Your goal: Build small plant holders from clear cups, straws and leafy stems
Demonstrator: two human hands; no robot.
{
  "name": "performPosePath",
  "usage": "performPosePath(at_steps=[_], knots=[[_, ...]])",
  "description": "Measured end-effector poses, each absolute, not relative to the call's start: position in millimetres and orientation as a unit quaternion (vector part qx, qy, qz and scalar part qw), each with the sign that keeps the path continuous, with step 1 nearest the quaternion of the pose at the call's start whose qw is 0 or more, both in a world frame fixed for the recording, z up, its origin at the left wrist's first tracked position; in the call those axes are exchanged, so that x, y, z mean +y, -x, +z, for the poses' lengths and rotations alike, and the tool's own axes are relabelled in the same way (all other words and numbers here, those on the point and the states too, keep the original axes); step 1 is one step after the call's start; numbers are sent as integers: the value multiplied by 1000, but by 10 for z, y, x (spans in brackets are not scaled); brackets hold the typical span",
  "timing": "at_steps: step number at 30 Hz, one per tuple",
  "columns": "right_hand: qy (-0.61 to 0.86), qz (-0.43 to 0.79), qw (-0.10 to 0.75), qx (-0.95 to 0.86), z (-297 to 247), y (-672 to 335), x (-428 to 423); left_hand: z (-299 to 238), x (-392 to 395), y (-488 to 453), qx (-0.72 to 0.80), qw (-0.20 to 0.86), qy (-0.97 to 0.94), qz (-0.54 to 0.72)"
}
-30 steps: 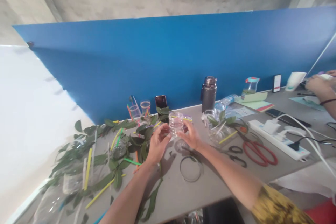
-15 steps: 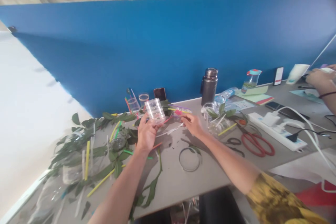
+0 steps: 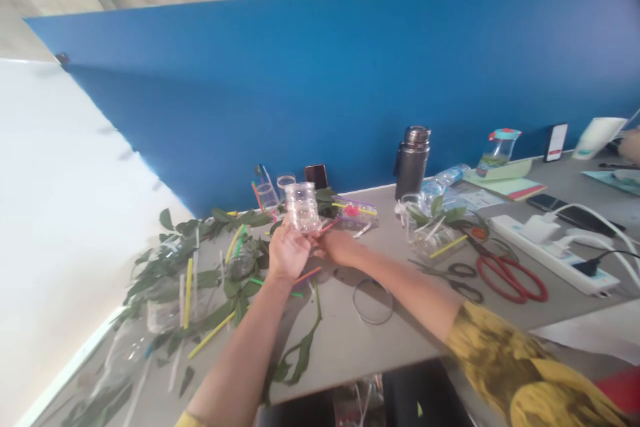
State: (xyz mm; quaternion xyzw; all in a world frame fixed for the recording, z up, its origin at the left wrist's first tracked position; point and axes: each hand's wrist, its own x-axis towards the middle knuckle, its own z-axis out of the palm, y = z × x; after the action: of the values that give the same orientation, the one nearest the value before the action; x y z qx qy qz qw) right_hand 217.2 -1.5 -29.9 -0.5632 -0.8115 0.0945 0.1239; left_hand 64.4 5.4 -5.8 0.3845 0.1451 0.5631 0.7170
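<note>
Your L hand [image 3: 290,252] is gripping a clear ribbed plastic cup [image 3: 303,207], holding it above the worktop [image 3: 340,343], roughly upright w/ a slight tilt. Your R hand [image 3: 343,248] is sitting just beside it, fingers curled in close to the L; can't tell if they're pinching anything. Main risk: thin walls are probably giving under pressure, so squeezing too hard could be denting the cup, too loosely could be letting it slip. A red straw [image 3: 329,225] is poking out near the cup's R side, poss. getting knocked by your fingers. Your R forearm is lying over the wire loop [image 3: 373,322], so dipping it could be snagging that. Phone [image 3: 316,175] is leaning behind; overreaching might be toppling it
</note>
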Motion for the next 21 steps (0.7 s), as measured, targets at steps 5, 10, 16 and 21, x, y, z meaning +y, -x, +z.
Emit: performPosePath(at_steps=[5, 10, 16, 21], knots=[[573, 124, 117, -802, -393, -1962, 65, -91, 100, -657, 156, 717, -361, 575], [526, 161, 151, -821, -349, -2262, -37, -105, 103, -675, 150, 717, -358, 579], [438, 449, 459, -629, -181, -2742, -15, -110, 78, -652, 162, 685, -395, 590], [315, 534, 576, -533, 6, -2740, -73, -137, 72, -662, 189, 686, -386, 587]])
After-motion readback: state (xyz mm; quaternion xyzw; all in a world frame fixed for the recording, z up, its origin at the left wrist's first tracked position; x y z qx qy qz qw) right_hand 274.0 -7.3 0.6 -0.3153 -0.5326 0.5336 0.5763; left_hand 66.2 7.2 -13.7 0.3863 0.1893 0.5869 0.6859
